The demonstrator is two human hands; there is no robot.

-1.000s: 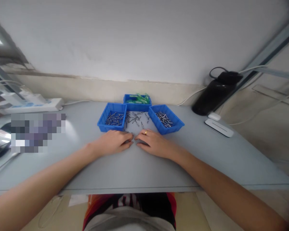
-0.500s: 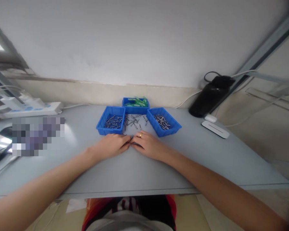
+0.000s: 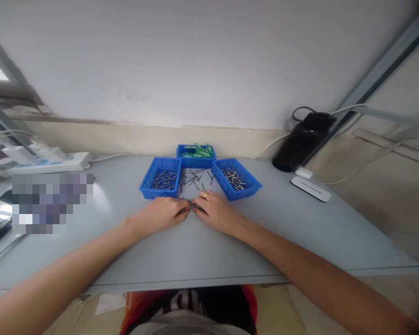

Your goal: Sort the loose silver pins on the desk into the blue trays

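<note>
Both hands closer together since earlier frame, fingertips now meeting at frame centre. Left hand and right hand pinch small metal pin on bench, before loose pins. Pin looks light, stiff, slippery; take by shaft.

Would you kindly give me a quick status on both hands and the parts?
Left hand and right hand on table, fingertips meeting over small metal pins. Grip unclear. More loose pins between the blue bins. Nothing blocking.
</note>
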